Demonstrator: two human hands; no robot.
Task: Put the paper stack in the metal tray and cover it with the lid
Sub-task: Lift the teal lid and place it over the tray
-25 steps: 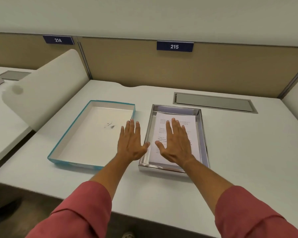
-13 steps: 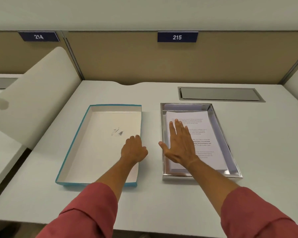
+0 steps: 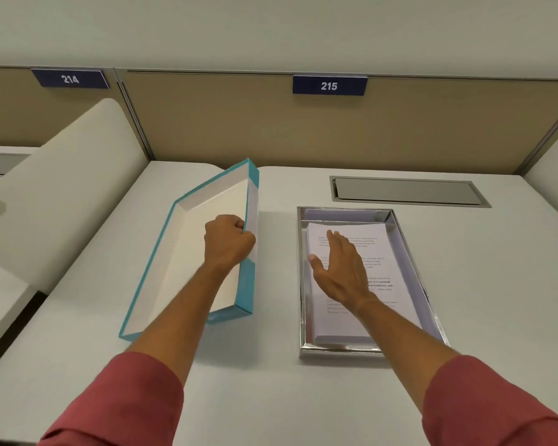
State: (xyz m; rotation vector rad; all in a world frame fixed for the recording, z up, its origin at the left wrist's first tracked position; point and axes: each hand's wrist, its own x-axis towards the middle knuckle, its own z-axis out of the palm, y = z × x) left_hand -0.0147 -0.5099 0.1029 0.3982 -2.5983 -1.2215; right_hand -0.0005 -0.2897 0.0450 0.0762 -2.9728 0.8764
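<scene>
Gripping lid [image 3: 187,252] rim, left hand [image 3: 227,241] (fingertips hidden), paper stack [image 3: 351,284] partly covered.

bright, even light | soft shadows beside lid [image 3: 207,252] | wide-angle bending at edges | focus perhaps slightly soft

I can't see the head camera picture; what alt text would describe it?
A person's left hand tilts a teal-edged lid up by its right edge, while the right hand lies flat on a paper stack inside a metal tray on a white desk.
</scene>
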